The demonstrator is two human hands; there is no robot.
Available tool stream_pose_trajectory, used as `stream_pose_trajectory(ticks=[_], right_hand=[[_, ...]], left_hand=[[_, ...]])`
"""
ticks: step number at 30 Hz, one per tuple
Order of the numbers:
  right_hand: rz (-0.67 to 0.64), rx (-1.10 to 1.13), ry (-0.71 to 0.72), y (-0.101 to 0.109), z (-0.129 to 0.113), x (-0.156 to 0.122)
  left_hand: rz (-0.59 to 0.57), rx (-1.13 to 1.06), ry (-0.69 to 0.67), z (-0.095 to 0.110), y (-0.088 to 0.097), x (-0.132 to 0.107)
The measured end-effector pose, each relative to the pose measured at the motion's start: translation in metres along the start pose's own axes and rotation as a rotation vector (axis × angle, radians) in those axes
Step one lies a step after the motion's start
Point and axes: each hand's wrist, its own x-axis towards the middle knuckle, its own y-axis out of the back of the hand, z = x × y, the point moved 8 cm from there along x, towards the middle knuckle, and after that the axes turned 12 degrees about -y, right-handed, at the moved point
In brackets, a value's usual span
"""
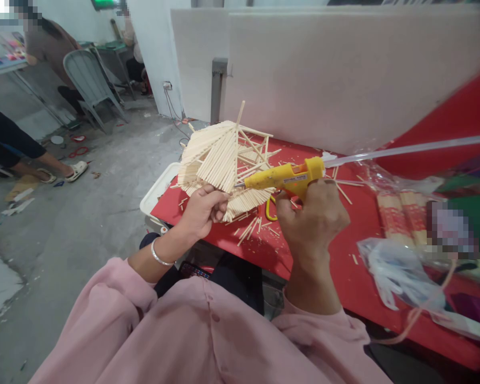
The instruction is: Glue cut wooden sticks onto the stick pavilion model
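Observation:
A model house of thin pale wooden sticks (pixel 218 162) stands on the red tabletop, with stick roof panels and an open stick frame on its right side. My left hand (pixel 206 210) is at the lower edge of the front roof panel, thumb and fingers pinched together; what lies between them is hidden. My right hand (pixel 312 216) grips a yellow hot glue gun (pixel 284 178) by its handle. The gun's nozzle points left, close to the panel's lower edge and my left fingertips. A long translucent glue stick (pixel 408 149) extends from the gun's back.
Loose sticks (pixel 250 229) and bits litter the red table (pixel 272 253). A yellow-handled tool (pixel 270 209) lies behind the gun. Bundled sticks (pixel 402 216) and a plastic bag (pixel 392 266) lie right. A white tray (pixel 154 192) borders the model's left. Other people are at the far left.

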Motion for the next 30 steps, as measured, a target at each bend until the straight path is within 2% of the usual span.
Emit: stream_pose_trajectory(ticks=[30], right_hand=[[0.027,0.0,-0.053,-0.0001,0.0024,0.0013]], left_hand=[[-0.027,0.013,0.018,0.0011,-0.0031,-0.0013]])
